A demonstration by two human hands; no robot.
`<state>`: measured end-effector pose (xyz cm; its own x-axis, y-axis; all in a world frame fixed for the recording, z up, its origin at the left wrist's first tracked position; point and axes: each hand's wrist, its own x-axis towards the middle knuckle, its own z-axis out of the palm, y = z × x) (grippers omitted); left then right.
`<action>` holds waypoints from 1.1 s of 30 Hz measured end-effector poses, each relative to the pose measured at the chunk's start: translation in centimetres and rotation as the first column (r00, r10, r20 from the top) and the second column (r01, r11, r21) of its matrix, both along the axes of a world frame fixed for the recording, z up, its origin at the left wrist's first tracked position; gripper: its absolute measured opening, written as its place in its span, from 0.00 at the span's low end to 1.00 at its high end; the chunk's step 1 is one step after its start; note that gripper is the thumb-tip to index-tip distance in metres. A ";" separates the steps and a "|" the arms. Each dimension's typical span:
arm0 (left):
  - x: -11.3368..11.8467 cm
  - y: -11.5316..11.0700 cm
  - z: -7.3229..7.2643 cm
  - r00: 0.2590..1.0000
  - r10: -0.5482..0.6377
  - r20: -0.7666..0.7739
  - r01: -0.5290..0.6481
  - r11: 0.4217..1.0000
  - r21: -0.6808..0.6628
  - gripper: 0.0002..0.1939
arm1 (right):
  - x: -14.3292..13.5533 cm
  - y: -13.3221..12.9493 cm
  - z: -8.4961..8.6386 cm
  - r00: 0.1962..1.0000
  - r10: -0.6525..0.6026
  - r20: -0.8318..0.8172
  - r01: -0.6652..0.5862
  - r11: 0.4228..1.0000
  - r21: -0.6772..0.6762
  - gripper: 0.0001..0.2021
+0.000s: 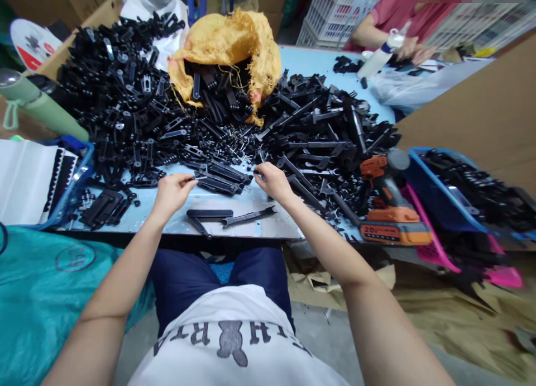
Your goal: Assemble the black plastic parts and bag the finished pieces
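My left hand (173,195) is pinched at the left end of a row of black slotted bars (221,179) on the table; what its fingertips hold is too small to make out. To the right of that row, my right hand (273,182) has its fingers curled together, with a small dark piece at the fingertips whose kind I cannot tell. In front of both hands lie a flat black bar (209,213), jointed or touching a shorter one, and a black part with forked ends (249,217). Small screws and fittings (237,143) are scattered just beyond the hands.
Black parts are heaped at the left (121,95) and right (318,118), around a yellow woven sack (226,39). An orange cordless drill (391,207) stands at the right edge beside a blue basket (452,190). A green bottle (46,104) leans left. Across the table, another person's hands (412,51) work.
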<state>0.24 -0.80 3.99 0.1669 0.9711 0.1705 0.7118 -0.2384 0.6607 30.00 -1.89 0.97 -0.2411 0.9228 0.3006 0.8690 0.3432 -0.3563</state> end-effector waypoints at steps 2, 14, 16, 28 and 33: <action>-2.5 -2.4 -0.6 0.999 0.045 0.010 -0.043 0.995 -0.095 0.15 | -1.7 -2.2 0.0 0.949 -0.012 -0.315 -0.001 0.999 -0.043 0.11; -2.6 -5.3 0.1 0.855 -0.172 -0.489 0.105 0.981 -0.161 0.10 | -6.7 -7.3 0.3 0.956 0.134 -0.259 -0.179 0.970 -0.162 0.06; -2.0 -5.6 0.4 0.803 -0.175 -0.570 0.108 0.983 -0.149 0.10 | -6.6 -7.5 1.2 0.974 0.167 -0.154 -0.196 0.960 -0.202 0.06; -1.2 -5.4 0.3 0.768 -0.230 -0.598 0.150 0.972 -0.181 0.09 | -8.1 -6.4 2.3 0.935 0.294 0.200 -0.217 0.917 -0.335 0.06; 1.4 -7.4 -1.9 0.783 -0.284 -0.554 0.380 0.923 0.063 0.19 | -6.5 -8.0 -1.0 0.954 0.300 -0.013 -0.299 0.947 -0.119 0.12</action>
<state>1.66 -8.17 2.10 0.5837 0.8044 0.1107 0.7923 -0.5941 0.1390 23.52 -9.91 -0.03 -0.5134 0.8364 0.1919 0.7345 0.5440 -0.4057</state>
